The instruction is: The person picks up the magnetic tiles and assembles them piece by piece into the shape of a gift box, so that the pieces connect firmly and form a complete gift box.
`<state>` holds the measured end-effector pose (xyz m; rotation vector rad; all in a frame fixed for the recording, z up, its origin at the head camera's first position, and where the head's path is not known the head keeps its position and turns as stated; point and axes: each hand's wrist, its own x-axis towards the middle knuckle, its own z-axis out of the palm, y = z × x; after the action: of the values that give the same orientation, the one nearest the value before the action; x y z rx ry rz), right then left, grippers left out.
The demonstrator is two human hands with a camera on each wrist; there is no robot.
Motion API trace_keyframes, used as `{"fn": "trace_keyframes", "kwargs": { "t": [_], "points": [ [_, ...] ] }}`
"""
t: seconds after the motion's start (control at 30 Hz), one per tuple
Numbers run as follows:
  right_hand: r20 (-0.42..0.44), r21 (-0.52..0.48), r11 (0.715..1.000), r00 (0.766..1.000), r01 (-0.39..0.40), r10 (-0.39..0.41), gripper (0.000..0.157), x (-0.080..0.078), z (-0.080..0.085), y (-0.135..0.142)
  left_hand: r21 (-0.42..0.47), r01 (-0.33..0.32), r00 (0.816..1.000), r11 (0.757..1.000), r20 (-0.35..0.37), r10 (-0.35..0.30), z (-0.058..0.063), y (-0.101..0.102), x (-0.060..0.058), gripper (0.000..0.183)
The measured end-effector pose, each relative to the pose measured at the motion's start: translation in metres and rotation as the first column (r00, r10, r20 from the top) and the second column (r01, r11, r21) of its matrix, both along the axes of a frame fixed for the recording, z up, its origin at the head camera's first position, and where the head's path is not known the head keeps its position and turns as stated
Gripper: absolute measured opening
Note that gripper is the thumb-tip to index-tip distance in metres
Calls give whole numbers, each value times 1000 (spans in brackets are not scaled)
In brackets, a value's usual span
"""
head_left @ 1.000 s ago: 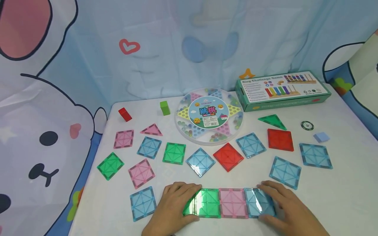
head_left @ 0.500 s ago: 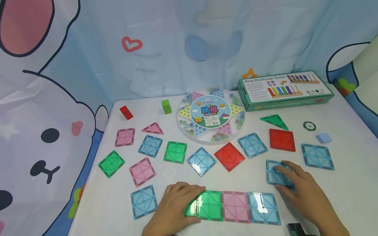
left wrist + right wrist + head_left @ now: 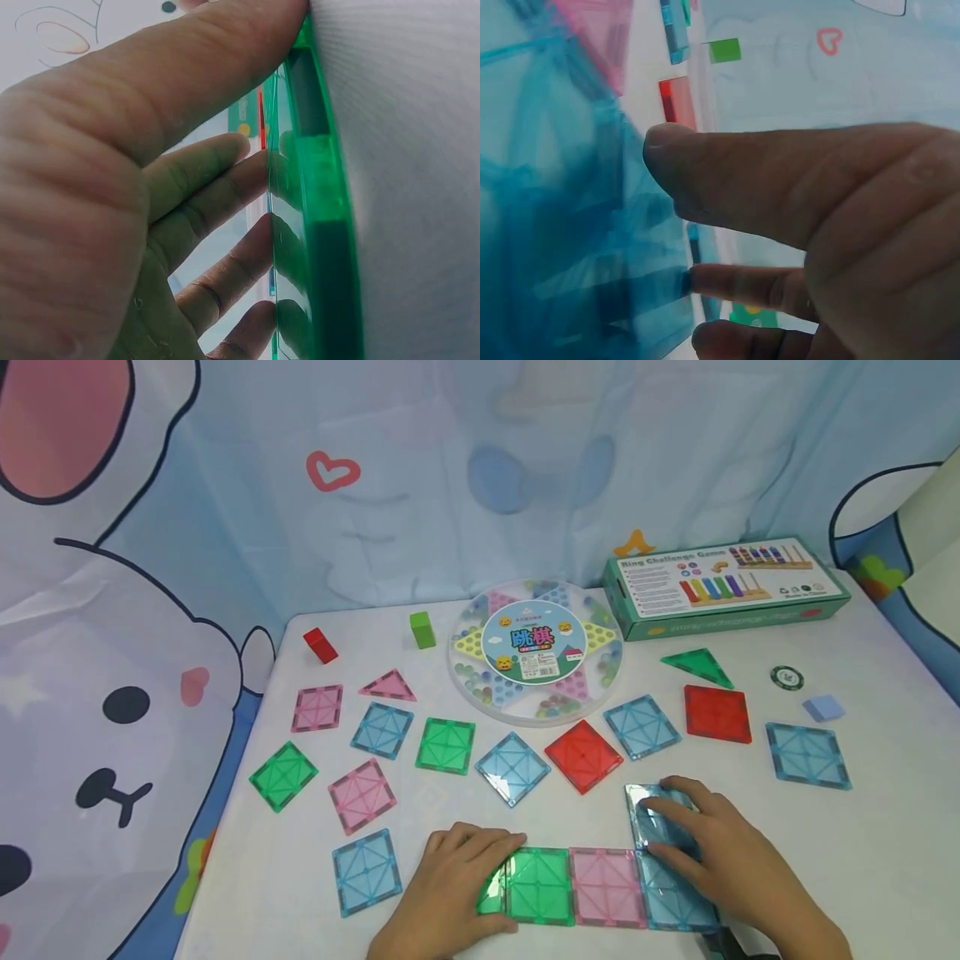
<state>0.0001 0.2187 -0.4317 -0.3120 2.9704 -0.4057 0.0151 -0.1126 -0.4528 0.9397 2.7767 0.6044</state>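
Note:
In the head view, a row of magnetic tiles lies near the front of the table: a partly covered green tile [image 3: 492,897], a green square tile [image 3: 540,887], a pink tile [image 3: 607,889] and a blue tile [image 3: 675,906]. My left hand [image 3: 450,893] grips the row's left end, thumb on the near edge and fingers at the far edge. A second blue tile [image 3: 641,810] sits against the far edge of the row's blue tile. My right hand [image 3: 723,860] holds this second tile, its thumb by the seam; the hand covers much of both.
Loose tiles lie beyond the row, including a red tile [image 3: 583,757] and a blue tile [image 3: 512,769]. Behind them are a round Chinese checkers set [image 3: 536,702] and a green game box [image 3: 735,622]. A poker chip [image 3: 787,677] and small blocks lie farther out.
My right hand left the row's blue tile, took the loose blue tile on the right and brought it left and nearer, against the row. The left hand stays on the green end.

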Motion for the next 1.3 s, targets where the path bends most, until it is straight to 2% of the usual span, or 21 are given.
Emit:
{"fn": "trace_keyframes", "kwargs": {
  "t": [0.13,0.23,0.43,0.6,0.73,0.9,1.03,1.2,1.3],
  "points": [
    [-57,-9,999,998,-39,38,66,-11,9,-9,-6,3,1000,1000,1,-3,1,0,0,88],
    [-92,0,993,989,-115,115,73,-27,13,-19,-25,6,1000,1000,21,-5,1,0,0,87],
    [-104,39,959,954,-280,283,78,-62,11,-43,-34,11,999,999,33,-10,0,-2,0,87],
    [-85,43,933,929,-357,360,74,-76,6,-54,-30,7,1000,1000,29,-6,0,-2,0,88],
    [-90,38,930,926,-366,368,72,-75,3,-58,-24,5,1000,1000,25,-4,-1,-2,-1,88],
    [-101,37,930,924,-366,368,72,-65,3,-63,-13,3,1000,1000,3,-3,-1,-3,-2,89],
    [-45,17,936,935,-352,353,71,-52,8,-66,-6,5,1000,1000,-22,-6,-1,-3,-3,89],
    [56,-8,951,949,-310,310,61,-39,19,-65,-4,8,1000,1000,-23,-8,0,-3,-3,89],
    [42,-20,947,946,-321,322,57,-40,22,-69,-7,11,1000,1000,-10,-11,2,-3,-2,89]
  ]
}}
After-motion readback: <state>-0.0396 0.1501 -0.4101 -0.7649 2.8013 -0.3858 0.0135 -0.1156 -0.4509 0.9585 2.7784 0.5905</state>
